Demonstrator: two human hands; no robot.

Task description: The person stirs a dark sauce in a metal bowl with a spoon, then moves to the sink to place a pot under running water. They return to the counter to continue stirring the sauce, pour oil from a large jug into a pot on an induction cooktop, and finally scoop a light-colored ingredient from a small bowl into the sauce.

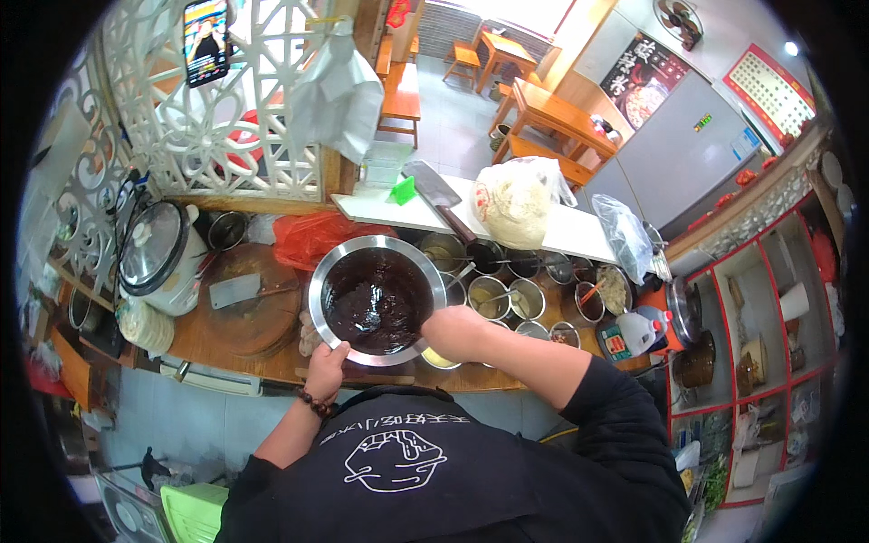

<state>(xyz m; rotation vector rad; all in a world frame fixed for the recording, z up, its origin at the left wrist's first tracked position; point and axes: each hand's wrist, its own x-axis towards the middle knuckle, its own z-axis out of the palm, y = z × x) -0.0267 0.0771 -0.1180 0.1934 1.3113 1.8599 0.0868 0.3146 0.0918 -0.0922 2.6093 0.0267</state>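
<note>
In front of me a wide-rimmed stainless steel bowl (pixel 313 302) holds a dark, glossy, thick mixture (pixel 377 305). My left hand (pixel 327 370) grips the near-left part of its rim, thumb on top. My right hand (pixel 453 332) is curled above the bowl's right rim. Whatever may be in its fingers is hidden from this angle. A bright spot shows in the mixture, and I cannot tell whether it is a utensil or a reflection. Left of the bowl, a cleaver (pixel 234 292) lies on a round wooden chopping block (pixel 248 332).
Metal pots (pixel 489 298) with spoons crowd the counter's right side, near plastic jugs (pixel 631 332). Behind them, a white shelf (pixel 577 234) carries a second cleaver (pixel 434 186) and a filled plastic bag (pixel 516 203). A rice cooker (pixel 159 258) and red plastic bag (pixel 319 237) stand at the left.
</note>
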